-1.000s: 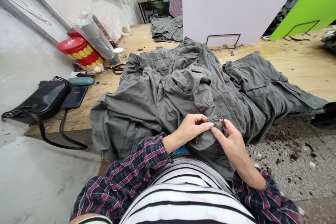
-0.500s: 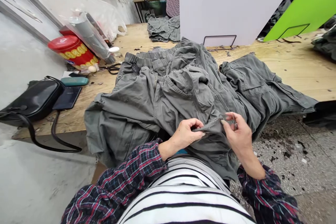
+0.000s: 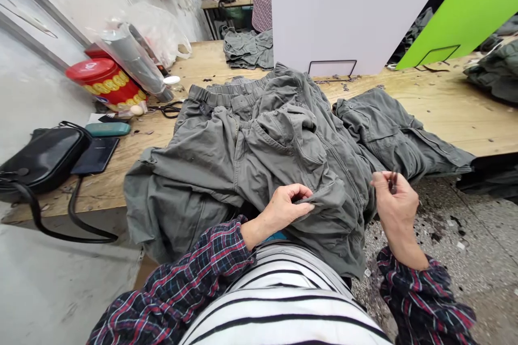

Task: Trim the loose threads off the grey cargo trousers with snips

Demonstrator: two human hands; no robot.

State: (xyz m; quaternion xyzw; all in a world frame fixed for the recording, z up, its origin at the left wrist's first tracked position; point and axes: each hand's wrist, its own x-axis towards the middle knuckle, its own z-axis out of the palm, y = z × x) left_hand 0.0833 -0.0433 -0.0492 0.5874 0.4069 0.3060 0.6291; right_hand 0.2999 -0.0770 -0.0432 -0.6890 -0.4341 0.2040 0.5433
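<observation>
Grey cargo trousers with a zip fly and an elastic waistband lie rumpled over the table's front edge. With thumb and fingers, my left hand pinches a fold of their cloth near the lower edge. Off to the right, my right hand is raised clear of that fold, its thumb and forefinger pressed together. A small dark metal tool shows within its curled fingers; most of it is hidden, so its kind is unclear.
More grey trousers lie to the right, with a folded pile behind. A white board and a green board stand at the back. At left are a black bag, red tub and scissors.
My right hand has moved right, away from the pinched fold, with the small dark tool still in it. My left hand keeps its pinch on the trousers. The view has shifted slightly.
</observation>
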